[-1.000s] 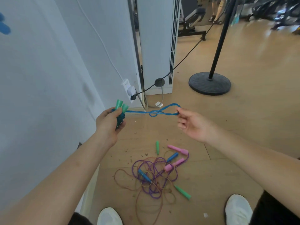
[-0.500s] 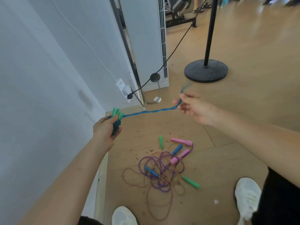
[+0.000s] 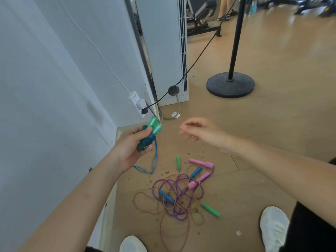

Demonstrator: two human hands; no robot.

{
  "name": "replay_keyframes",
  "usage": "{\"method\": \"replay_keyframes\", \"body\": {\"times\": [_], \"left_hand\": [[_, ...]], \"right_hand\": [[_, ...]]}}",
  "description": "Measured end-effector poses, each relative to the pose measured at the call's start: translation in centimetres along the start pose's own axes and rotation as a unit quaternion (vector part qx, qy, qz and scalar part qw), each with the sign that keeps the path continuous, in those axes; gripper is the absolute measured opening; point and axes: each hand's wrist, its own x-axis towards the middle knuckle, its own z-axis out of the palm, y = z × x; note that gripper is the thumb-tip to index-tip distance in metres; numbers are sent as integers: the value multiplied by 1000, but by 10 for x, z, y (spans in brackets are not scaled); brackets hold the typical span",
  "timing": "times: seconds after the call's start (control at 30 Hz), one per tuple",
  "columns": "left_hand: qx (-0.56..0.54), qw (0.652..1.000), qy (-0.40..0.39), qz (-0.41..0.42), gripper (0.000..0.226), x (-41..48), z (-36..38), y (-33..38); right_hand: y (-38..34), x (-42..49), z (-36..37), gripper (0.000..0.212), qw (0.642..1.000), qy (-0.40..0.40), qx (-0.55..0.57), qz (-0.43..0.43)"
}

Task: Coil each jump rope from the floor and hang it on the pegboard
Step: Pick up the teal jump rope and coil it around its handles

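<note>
Coiling step. The left hand (image 3: pixel 127 150) grasps the blue jump rope (image 3: pixel 146 140), wound around its green handles (image 3: pixel 154 125); a loose loop hangs below. The right hand (image 3: pixel 201 133) hovers beside it, fingers released, empty. Other ropes (image 3: pixel 174 193) lie tangled on the floor (image 3: pixel 254 142). Next, probably: tuck in the loop, then hang it on the pegboard, which is out of view.

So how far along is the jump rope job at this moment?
Done: nothing shows as hung; the pegboard is out of view. In hand: the left hand holds the blue rope wound around its two green handles, with one loose loop dangling unwound; the right hand is open and empty. Left: the tangled pile on the floor, purple and brown cords with pink, blue and green handles, lies untouched.
</note>
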Motion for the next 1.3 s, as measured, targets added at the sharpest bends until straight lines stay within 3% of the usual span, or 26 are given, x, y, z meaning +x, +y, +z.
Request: {"method": "replay_keyframes", "body": {"times": [0.2,0.37,0.5,0.6,0.7,0.8,0.9,0.97,1.13,1.3], "left_hand": [[-44,997,-65,-13,26,-7,8,4],[-91,994,-49,-18,23,-5,4,5],[-102,995,-3,-1,19,-4,0,5],[-81,996,31,35,23,-2,0,2],[28,990,87,110,36,2,3,-6],[200,953,105,203,34,7,0,-15],[358,902,64,234,36,7,-2,-20],[436,862,23,256,39,7,-2,-23],[523,794,-93,297,41,6,4,-29],[538,777,-143,294,38,0,11,-30]], "right_hand": [[-2,-4,33,38,993,-106,42,-12],[5,-5,45,27,989,-132,51,-30],[7,-7,46,10,994,-89,65,-13],[8,-8,42,5,997,-71,-19,-16],[7,-11,42,13,990,-69,-115,-53],[2,-20,42,15,968,-98,-200,-117],[-11,-25,30,9,933,-101,-299,-171],[-21,-25,18,7,927,-92,-308,-191],[-32,-21,-4,9,933,-86,-292,-191],[-33,-18,-10,8,949,-81,-245,-181]]}}
